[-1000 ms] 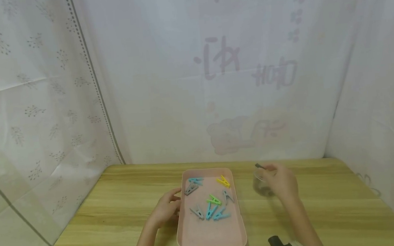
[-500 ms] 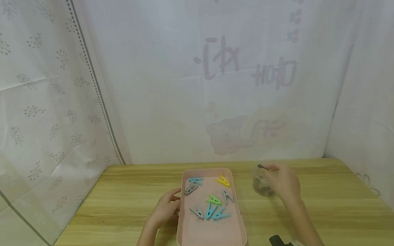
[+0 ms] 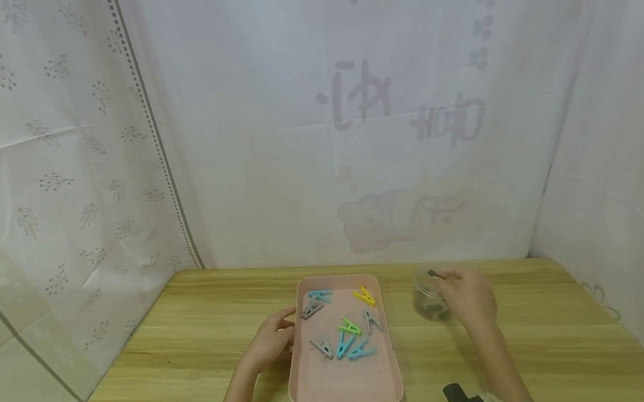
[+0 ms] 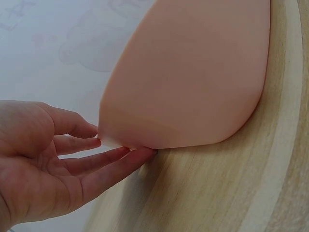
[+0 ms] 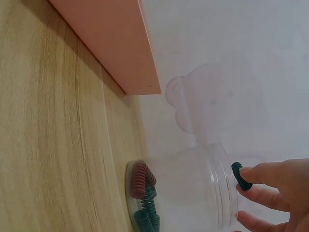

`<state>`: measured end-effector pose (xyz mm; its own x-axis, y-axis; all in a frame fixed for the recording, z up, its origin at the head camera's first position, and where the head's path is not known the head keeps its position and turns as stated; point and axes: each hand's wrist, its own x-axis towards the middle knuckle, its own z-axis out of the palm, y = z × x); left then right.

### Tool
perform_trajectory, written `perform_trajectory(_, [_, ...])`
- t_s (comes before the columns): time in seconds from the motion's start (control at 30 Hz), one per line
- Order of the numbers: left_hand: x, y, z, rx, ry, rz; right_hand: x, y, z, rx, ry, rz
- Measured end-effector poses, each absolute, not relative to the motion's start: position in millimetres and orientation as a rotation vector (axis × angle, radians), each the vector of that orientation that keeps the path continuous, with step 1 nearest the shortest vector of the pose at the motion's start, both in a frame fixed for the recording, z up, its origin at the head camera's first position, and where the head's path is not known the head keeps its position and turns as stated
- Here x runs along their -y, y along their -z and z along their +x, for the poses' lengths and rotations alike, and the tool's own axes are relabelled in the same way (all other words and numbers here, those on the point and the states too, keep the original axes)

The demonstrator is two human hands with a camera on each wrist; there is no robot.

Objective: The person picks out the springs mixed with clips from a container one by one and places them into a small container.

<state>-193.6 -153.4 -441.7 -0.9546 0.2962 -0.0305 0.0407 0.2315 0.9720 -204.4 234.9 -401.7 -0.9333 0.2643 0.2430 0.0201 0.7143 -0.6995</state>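
Observation:
My left hand (image 3: pixel 270 342) rests its fingertips against the left side of a pink tray (image 3: pixel 348 386); in the left wrist view the fingers are nearly straight along its pink wall (image 4: pixel 193 82). Several clothespins lie in the tray, among them a yellow clothespin (image 3: pixel 365 297), a lime-green clothespin (image 3: pixel 350 327) and a blue clothespin (image 3: pixel 345 345). My right hand (image 3: pixel 468 295) pinches a small dark green spring-like coil (image 5: pixel 241 176) between thumb and fingers, at the mouth of a clear jar (image 5: pixel 188 188). Inside the jar sit a reddish-brown coil (image 5: pixel 138 180) and green coils (image 5: pixel 145 220).
A wood-grain table (image 3: pixel 196 342) carries the tray and the jar, which stands right of the tray's far end. White patterned curtains (image 3: pixel 260 168) hang behind and at both sides of the table.
My right hand has drifted slightly to the right, with the dark coil still pinched above the jar. The left hand, the tray and the clothespins have stayed in place.

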Motion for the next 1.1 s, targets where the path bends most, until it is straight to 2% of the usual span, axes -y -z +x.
perform_trajectory(0.33, [153.7,443.4,-194.9,-2.305,-1.793,0.316,-235.8,406.9,-205.2,2.598,-0.920,-0.197])
perform_trajectory(1.1, [151.8,444.4,-195.6,-2.319,-1.797,0.298,-242.8,418.2,-211.5,2.598,-0.985,-0.252])
